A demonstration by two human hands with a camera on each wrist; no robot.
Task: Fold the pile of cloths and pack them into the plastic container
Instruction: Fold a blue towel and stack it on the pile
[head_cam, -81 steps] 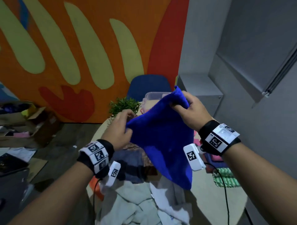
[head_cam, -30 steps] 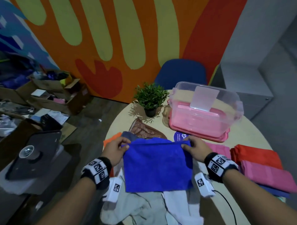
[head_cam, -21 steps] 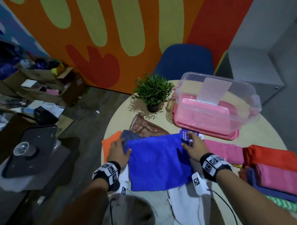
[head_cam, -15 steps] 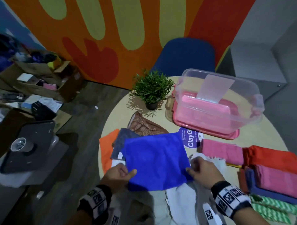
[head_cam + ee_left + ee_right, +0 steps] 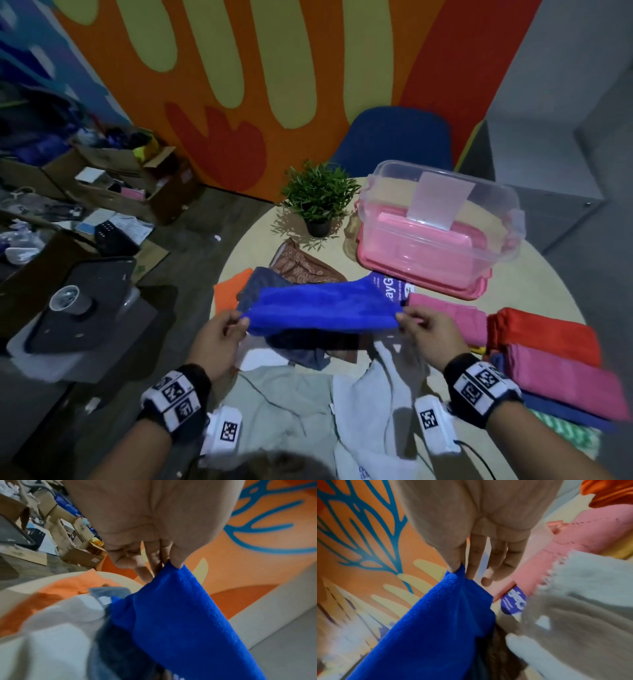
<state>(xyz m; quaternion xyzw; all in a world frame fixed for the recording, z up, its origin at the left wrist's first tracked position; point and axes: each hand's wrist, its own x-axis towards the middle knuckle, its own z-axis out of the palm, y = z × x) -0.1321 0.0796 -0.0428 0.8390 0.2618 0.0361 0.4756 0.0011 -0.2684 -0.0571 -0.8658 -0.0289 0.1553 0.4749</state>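
Two hands, left (image 5: 219,337) and right (image 5: 426,334), each had fingers (image 5: 177,559) pinched on a near corner of one blue cloth (image 5: 322,305), lifted over the unfolded pile (image 5: 308,411) on the counter (image 5: 534,284). At three o'clock lay about five folded cloths (image 5: 548,356). At one o'clock the clear container (image 5: 442,219) held nothing I could make out; a plant (image 5: 318,198) stood at twelve.

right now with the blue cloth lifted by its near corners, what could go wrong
Both grips are thin corner pinches: left hand and right hand on the blue cloth. A corner could slip and spoil the fold. The far edge may drag the brown patterned cloth. The loose pile beneath makes an uneven folding surface.
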